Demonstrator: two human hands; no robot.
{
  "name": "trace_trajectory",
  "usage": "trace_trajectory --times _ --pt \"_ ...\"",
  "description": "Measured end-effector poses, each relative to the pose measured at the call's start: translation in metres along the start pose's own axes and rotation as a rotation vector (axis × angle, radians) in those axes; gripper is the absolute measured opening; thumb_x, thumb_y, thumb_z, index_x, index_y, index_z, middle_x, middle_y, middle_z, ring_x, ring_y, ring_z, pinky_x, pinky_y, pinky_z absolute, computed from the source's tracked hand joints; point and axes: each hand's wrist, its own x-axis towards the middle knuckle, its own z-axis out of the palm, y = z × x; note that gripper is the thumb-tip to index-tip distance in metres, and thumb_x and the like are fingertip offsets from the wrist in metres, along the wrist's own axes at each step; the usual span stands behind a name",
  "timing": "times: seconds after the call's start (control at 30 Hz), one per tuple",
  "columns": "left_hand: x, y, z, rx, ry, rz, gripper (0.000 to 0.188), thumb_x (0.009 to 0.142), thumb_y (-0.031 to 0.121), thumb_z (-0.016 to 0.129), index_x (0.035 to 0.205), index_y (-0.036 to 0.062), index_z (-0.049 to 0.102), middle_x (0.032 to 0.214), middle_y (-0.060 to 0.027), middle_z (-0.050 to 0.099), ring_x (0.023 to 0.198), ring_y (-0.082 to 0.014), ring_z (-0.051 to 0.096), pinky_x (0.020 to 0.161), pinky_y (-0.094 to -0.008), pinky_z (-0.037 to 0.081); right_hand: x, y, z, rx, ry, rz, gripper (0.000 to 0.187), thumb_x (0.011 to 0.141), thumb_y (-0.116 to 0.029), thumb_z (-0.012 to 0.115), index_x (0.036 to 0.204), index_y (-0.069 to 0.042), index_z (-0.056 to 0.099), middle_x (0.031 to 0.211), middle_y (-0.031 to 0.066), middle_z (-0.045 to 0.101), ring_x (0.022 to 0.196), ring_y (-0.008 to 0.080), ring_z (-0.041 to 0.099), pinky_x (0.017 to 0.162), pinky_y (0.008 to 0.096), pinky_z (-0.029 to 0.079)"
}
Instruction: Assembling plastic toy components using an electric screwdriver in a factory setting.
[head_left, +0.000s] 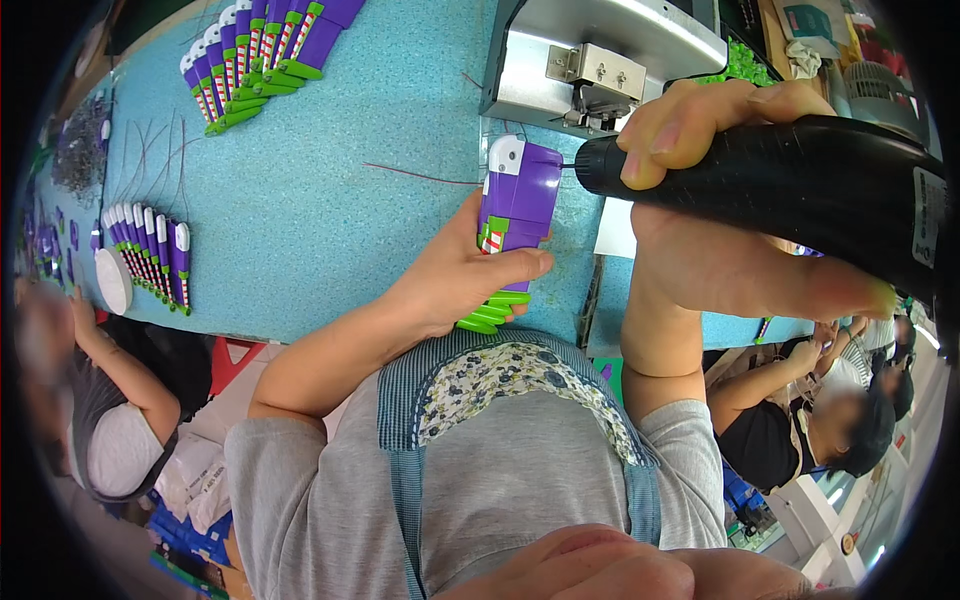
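Note:
My left hand (pixel 452 268) is closed around a stack of purple plastic toy pieces (pixel 525 195) with white rounded tops, red-and-white striped edges and green ends. The white tops point away from me, and small screws or holes show on the nearest one. In my right hand (pixel 705 255) lies a black electric screwdriver (pixel 790 185), with fingers wrapped over its body. Its thin bit points left and reaches the upper right side of the purple pieces; whether it sits in a screw I cannot tell. A thin red wire (pixel 420 174) trails left from the stack.
A metal machine (pixel 620 55) stands just beyond the stack. Similar toy pieces lie fanned at the far left (pixel 265 60), and another row (pixel 150 250) rests nearer on the left of the blue table (pixel 310 200). Co-workers sit at left (pixel 120 400) and right (pixel 790 410).

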Motion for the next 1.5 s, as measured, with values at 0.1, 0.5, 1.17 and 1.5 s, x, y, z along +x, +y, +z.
trace_trajectory --times 0.1,0.5,1.17,1.5 --pt "0.001 -0.002 -0.002 -0.011 -0.004 0.01 0.063 0.077 0.012 0.075 0.125 0.0063 0.036 0.103 -0.0044 0.057 0.084 -0.0139 0.058 0.059 -0.0314 0.054 0.008 -0.001 -0.02 -0.057 -0.136 0.021 0.103 0.068 -0.09 0.031 0.12 -0.003 0.047 0.081 0.0153 0.059 0.059 0.021 0.056 0.055 0.0322 0.044" --pt "0.005 -0.001 -0.007 -0.059 -0.089 -0.02 0.059 0.079 0.016 0.074 0.125 0.0054 0.038 0.112 -0.0087 0.058 0.068 -0.0147 0.06 0.051 -0.0293 0.052 0.024 -0.004 -0.02 -0.026 0.044 -0.041 0.091 0.077 -0.082 0.029 0.117 -0.002 0.047 0.077 0.0163 0.06 0.06 0.0255 0.059 0.057 0.0333 0.051" --pt "-0.001 0.006 -0.004 -0.075 -0.064 -0.021 0.052 0.082 0.013 0.07 0.123 0.0035 0.039 0.109 -0.0081 0.059 0.067 -0.014 0.059 0.051 -0.0295 0.052 0.0 -0.002 0.003 -0.031 0.033 0.177 0.104 0.069 -0.09 0.031 0.12 -0.001 0.048 0.081 0.0176 0.059 0.058 0.0225 0.055 0.055 0.0327 0.045" --pt "0.001 0.009 -0.013 -0.093 -0.103 -0.017 0.049 0.083 0.017 0.068 0.122 0.0021 0.042 0.116 -0.0115 0.058 0.064 -0.0184 0.061 0.047 -0.0312 0.052 0.022 0.002 0.006 -0.005 0.347 0.012 0.08 0.086 -0.074 0.031 0.114 -0.002 0.051 0.08 0.0205 0.064 0.066 0.0268 0.066 0.059 0.0337 0.056"
